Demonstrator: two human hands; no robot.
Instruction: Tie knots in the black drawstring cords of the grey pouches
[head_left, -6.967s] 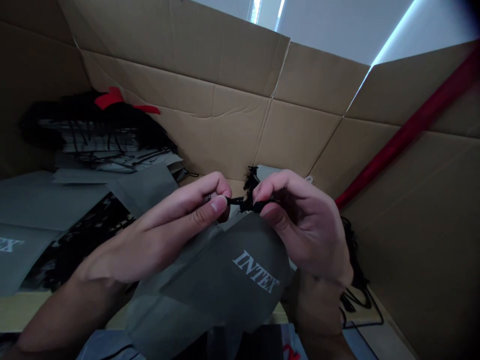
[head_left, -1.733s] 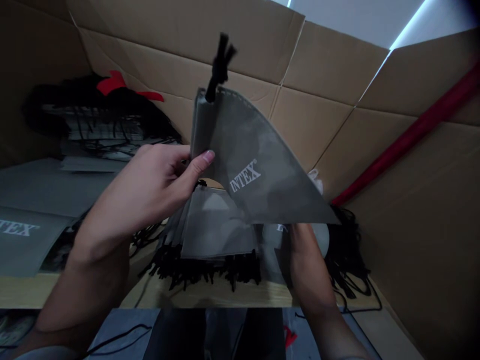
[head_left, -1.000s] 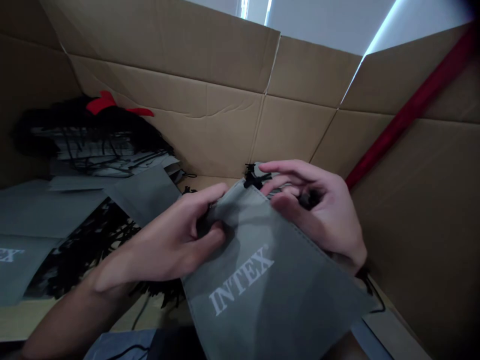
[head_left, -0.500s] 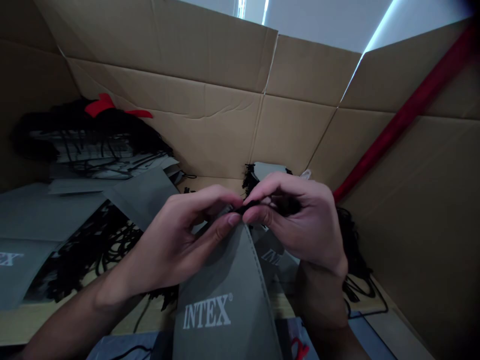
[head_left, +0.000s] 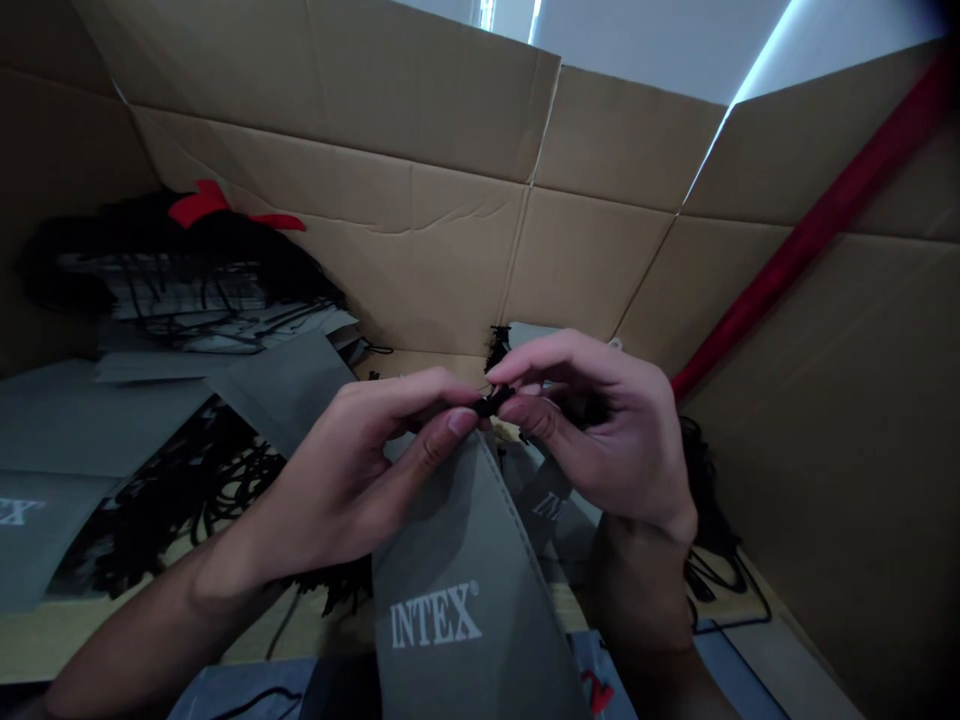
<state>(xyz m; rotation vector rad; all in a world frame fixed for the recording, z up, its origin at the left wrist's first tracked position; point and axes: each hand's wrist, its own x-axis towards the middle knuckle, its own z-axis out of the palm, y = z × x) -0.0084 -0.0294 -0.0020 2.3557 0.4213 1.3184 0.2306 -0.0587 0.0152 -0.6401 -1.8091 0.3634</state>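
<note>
Pinching a black cord at the fingertips, left hand and right hand closed tight, grey INTEX bag hanging just below. Risk: loose grip, thin cord slips free. Fingers hide the cord's end — knotted or not, can't tell.

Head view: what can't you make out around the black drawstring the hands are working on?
- Head view: the black drawstring's pinched part is hidden by the fingers of the left hand and right hand, so how it is tied can't be seen.
- Head view: the grey INTEX bag's lower end is cut off by the bottom edge.
- Head view: the print on the grey bag behind is partly hidden by the right hand.
</note>
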